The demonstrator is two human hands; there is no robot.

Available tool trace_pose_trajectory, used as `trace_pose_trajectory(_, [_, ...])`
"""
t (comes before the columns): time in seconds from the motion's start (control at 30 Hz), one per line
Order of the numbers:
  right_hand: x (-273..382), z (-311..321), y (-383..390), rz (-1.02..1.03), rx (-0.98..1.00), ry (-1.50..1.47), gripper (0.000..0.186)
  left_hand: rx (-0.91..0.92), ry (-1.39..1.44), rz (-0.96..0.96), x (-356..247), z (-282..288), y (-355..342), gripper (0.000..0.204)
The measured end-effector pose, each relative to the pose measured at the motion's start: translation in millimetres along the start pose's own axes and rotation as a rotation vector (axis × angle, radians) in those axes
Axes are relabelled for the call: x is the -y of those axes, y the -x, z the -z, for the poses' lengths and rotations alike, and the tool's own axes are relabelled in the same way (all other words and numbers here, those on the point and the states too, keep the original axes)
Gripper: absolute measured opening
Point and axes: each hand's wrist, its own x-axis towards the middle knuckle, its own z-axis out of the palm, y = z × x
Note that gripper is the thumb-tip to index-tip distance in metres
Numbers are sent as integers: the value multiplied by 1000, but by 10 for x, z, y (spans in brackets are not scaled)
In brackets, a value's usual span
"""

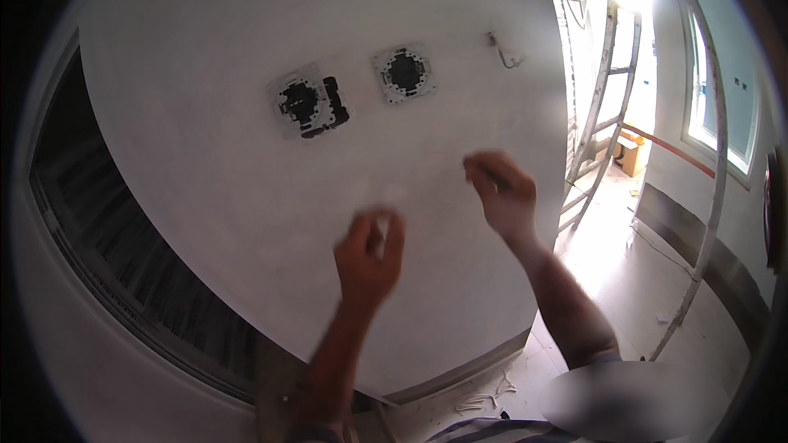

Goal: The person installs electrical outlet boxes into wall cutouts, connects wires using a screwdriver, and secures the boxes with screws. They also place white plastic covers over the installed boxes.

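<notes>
My left hand is raised in front of a white wall, its thumb and fingers curled to a pinch. Something pale may sit at those fingertips, but blur hides what it is. To the right and a little higher, my right hand is also pinched, and whatever its fingers hold cannot be made out. Above the hands, two socket or switch frames with dark centres are set in the wall: the left frame sits askew beside a dark opening, and the right frame lies flat.
A bent wire sticks out of the wall at upper right. A ladder stands by the bright doorway, with a cardboard box behind it. White cords lie on the floor below. A dark recess borders the wall on the left.
</notes>
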Motion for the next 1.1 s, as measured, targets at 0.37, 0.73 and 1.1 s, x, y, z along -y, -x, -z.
trace_pose_trajectory(0.37, [-150,-315,-1114,668,58,285,13,65,-605,-276,-57,-271,-1605,72])
trace_pose_trajectory(0.73, [-345,-470,-1192,690,-34,203,16,24,-641,-458,133,-230,-1671,73])
trace_pose_trajectory(1.1, [-251,-607,-1106,599,-94,178,11,17,-703,-297,98,-304,-1620,74])
